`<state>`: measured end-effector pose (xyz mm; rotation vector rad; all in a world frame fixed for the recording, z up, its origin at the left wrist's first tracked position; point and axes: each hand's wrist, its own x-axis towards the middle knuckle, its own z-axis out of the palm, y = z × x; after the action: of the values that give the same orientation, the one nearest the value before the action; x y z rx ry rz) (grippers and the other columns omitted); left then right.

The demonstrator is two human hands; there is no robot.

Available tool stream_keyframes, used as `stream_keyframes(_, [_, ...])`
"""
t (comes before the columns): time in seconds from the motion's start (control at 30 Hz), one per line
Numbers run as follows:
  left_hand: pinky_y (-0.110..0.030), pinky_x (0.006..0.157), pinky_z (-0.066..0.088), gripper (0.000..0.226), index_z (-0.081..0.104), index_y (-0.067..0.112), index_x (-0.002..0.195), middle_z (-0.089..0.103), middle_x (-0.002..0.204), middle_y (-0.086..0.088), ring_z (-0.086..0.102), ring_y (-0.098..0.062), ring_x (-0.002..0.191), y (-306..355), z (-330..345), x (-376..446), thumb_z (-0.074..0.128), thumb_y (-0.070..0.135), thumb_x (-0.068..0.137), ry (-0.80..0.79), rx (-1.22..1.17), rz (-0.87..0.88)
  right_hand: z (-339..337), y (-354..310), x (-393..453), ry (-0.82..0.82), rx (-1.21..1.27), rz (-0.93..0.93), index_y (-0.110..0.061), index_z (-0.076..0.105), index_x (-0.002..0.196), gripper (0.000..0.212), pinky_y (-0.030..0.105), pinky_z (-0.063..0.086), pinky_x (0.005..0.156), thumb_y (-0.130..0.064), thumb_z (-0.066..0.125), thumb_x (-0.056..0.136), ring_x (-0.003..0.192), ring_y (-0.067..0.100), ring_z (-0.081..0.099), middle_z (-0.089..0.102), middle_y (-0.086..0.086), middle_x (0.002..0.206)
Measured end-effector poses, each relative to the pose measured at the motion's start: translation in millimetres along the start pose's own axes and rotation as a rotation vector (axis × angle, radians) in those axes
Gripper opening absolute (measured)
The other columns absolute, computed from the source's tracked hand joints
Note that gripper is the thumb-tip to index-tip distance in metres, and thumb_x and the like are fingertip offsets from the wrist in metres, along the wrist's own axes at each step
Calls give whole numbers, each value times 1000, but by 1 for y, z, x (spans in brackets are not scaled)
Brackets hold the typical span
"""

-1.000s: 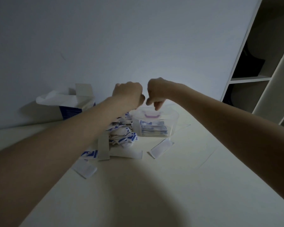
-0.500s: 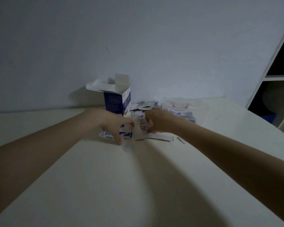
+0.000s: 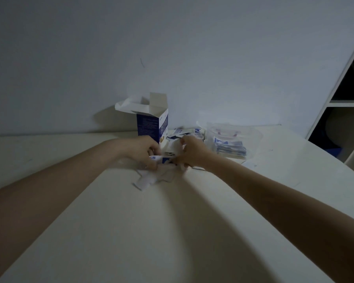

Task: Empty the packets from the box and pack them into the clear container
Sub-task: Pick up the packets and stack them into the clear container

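Left hand: the left hand (image 3: 143, 151) lies low over the table, fingers curled down round a white and blue packet (image 3: 158, 159) that shows just under its fingertips
Right hand: the right hand (image 3: 190, 151) is just right of the left one, fingers bent into the loose packets (image 3: 184, 134); a pale sheet or packet stands against its fingertips, but whether it pinches it I cannot tell
Loose packets: a scattered heap of white and blue sachets between the box and the container, reaching from the far side of the hands to the near side, where a few pale ones (image 3: 146, 181) lie flat on the table
Box: the blue and white carton (image 3: 151, 127) stands upright at the far side near the wall, left of the heap, top flaps open and a white sheet sticking out of its mouth
Clear container: the clear container (image 3: 231, 139) sits at the right of the heap, far right of the right hand, with a stack of blue and white packets inside
Table: pale table (image 3: 131, 231), dim light, both forearms casting broad shadows
Background: plain wall behind; shelving (image 3: 343, 103) at the far right
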<state>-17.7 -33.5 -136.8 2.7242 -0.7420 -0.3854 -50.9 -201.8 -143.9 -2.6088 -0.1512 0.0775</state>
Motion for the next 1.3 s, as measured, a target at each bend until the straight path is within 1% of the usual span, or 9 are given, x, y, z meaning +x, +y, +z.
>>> stream_keyframes(0.1, [-10,52,40,13,60,20,75,57,75,1,50,-6,62,-6,-7,-5,70,14,81,-10,-167,-17,-13,6,-2,-9,383,41,-6,53,71,17,25,48,55,-6,62,85,57,20,54,63,17,74])
stream_keyframes(0.23, [-7,46,43,4,65,10,89,68,75,1,60,-4,59,-10,-10,-6,62,13,88,74,-390,-107,-29,12,-8,-124,903,4,-1,59,85,20,17,54,58,4,41,94,74,21,62,65,14,83])
stream_keyframes(0.43, [-12,48,47,23,64,10,84,71,68,3,62,-2,53,2,-7,-9,46,16,97,93,-685,-166,-27,11,-9,-90,899,-39,-6,55,85,14,28,48,67,-6,46,95,74,26,56,65,21,91])
stream_keyframes(0.57, [-17,52,50,22,63,9,91,70,80,-7,62,-10,59,20,1,-14,45,17,98,51,-889,-157,-25,7,-9,127,860,-2,-7,50,72,19,15,44,41,-1,56,89,44,11,50,55,11,67])
stream_keyframes(0.7, [-17,57,53,14,65,7,94,73,75,-6,68,-10,62,25,2,-13,55,17,93,111,-1040,-142,-27,9,-11,118,1092,-36,-4,51,66,24,20,59,61,12,59,82,63,21,64,57,12,69])
stream_keyframes(0.87, [-18,60,57,7,59,5,86,74,82,-11,73,-17,74,32,-5,-15,54,3,90,173,-1245,-119,-22,8,-12,335,786,-11,-8,56,67,21,23,57,67,7,68,76,61,15,62,59,6,67])
stream_keyframes(1.0, [-28,71,60,15,58,2,104,74,87,-15,73,-22,76,43,-1,-14,53,3,91,118,-1266,-126,-22,5,-6,459,1183,112,2,62,89,5,20,57,70,4,61,84,61,12,63,62,9,73])
stream_keyframes(1.07, [-29,71,60,18,58,3,109,73,90,-15,73,-23,79,47,1,-12,55,5,91,109,-1260,-102,-15,1,-5,425,1081,114,5,64,104,20,30,55,80,-1,61,85,69,17,61,63,9,76])
stream_keyframes(1.3, [-28,79,53,17,65,11,104,73,91,-6,70,-17,84,47,5,-10,62,16,87,125,-877,-87,-11,-17,-16,255,791,-27,-4,68,94,15,20,47,51,-15,60,89,60,13,56,62,3,69])
